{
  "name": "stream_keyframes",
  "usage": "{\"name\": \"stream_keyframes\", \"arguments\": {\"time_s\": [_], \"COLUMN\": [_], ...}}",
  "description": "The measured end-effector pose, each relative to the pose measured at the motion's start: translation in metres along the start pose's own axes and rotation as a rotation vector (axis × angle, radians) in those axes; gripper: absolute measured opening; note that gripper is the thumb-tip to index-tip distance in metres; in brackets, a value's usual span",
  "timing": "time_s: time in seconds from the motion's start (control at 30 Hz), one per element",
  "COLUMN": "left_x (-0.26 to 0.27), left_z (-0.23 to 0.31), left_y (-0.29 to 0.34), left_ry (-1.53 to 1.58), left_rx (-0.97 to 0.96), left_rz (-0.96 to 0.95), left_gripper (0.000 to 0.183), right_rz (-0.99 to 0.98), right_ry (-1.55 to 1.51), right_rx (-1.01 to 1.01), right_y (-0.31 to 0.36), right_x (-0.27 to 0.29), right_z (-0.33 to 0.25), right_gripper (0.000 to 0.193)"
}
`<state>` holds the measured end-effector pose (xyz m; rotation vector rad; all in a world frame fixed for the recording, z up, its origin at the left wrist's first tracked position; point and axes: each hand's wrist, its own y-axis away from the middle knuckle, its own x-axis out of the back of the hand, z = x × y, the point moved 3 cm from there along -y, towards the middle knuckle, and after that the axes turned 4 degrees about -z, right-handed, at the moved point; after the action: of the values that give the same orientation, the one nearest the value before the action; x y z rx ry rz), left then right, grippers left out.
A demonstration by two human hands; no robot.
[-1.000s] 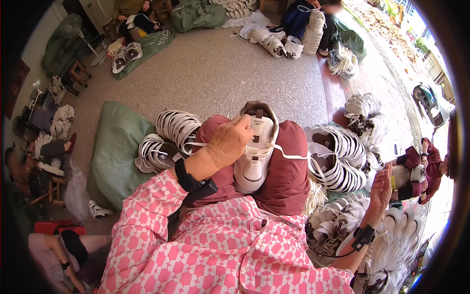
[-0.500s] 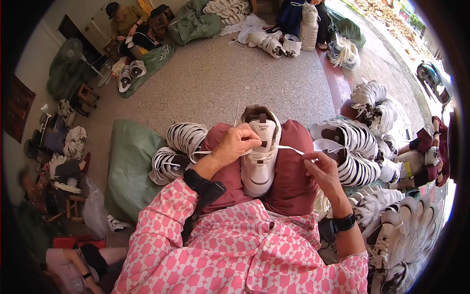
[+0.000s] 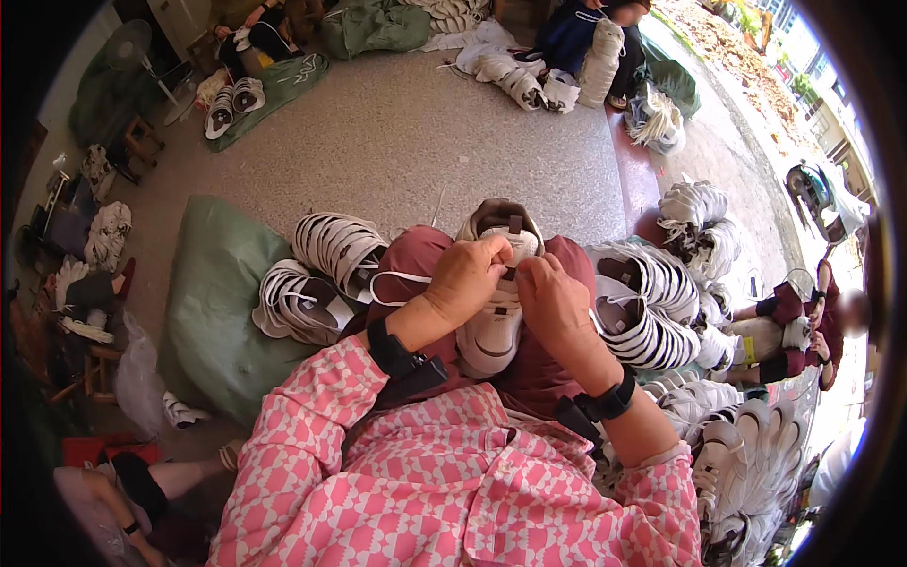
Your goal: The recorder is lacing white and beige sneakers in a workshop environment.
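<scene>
While both hands pinch the thin white lace (image 3: 402, 278), left hand (image 3: 468, 276), right hand (image 3: 553, 298), the light, soft-sided white low-top sneaker (image 3: 491, 326) sits on the lap; best gripped at midfoot.

White sneaker (image 3: 491, 317) on lap, toe toward wearer, tongue up; white lace (image 3: 397, 277) looping off left.

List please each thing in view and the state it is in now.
white shoe: resting on the lap, toe toward the person
white lace: loose loop hanging left of the shoe
left hand: pinching at the lace
right hand: closed at the shoe's tongue
shoe rows: stacked on green sack
</scene>
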<state>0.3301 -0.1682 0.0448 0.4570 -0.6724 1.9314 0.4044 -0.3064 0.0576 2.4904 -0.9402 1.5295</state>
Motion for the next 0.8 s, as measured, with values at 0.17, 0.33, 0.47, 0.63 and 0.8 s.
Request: {"name": "stream_keyframes", "arguments": {"time_s": [0.17,0.33,0.47,0.63,0.8], "left_x": [0.006,0.001,-0.001,0.011,0.016], "left_z": [-0.003,0.001,-0.002,-0.009,0.017], "left_y": [0.007,0.014,0.009,0.003,0.002], "left_ry": [-0.020,-0.121,-0.162,-0.060,0.089], "left_rx": [0.000,-0.158,-0.134,-0.117,-0.157], "left_rz": [-0.048,0.025,-0.008,-0.158,-0.207], "left_gripper": [0.011,0.008,0.008,0.018,0.020], "right_rz": [-0.072,-0.114,-0.176,-0.246,-0.139], "right_ry": [0.234,0.394,0.433,0.486,-0.446], "right_rx": [0.015,0.203,0.351,0.482,-0.048], "right_y": [0.000,0.003,-0.005,-0.004,-0.006], "right_x": [0.002,-0.007,-0.003,0.027,0.085], "right_z": [-0.001,0.005,0.002,-0.003,-0.014], "right_gripper": [0.016,0.011,0.012,0.012,0.010]}}
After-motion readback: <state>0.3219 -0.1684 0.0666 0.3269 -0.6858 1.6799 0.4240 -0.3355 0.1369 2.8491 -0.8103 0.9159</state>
